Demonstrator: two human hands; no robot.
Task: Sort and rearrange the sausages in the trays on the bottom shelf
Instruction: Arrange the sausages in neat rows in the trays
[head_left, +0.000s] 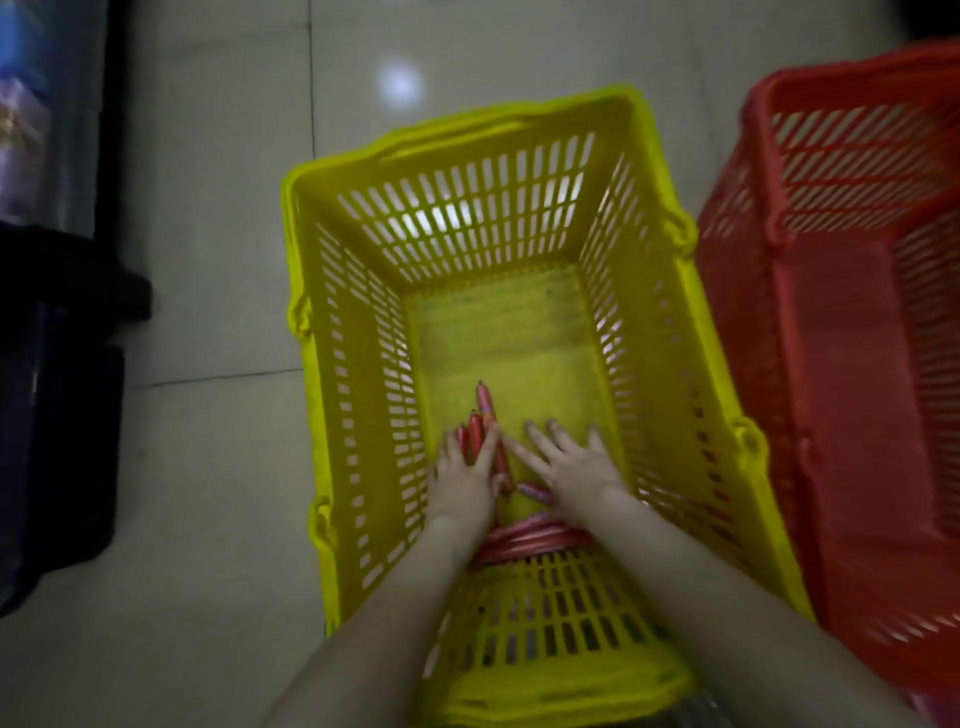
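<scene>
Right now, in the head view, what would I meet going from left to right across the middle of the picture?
dark object at the edge, too dim to identify → tiled floor → yellow basket → red basket

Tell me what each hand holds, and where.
Left hand grips a bunch of sausages around their near half, far tips free. Right hand holds nothing; its fingers lie spread on the yellow basket floor.

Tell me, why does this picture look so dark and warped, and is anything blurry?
Head view: dim overall, with one glare spot on the floor tiles; head view: the wide-angle lens splays the walls of the yellow basket outward; head view: the red basket and the left edge look smeared, and the sausages are murky, hard to count.
</scene>
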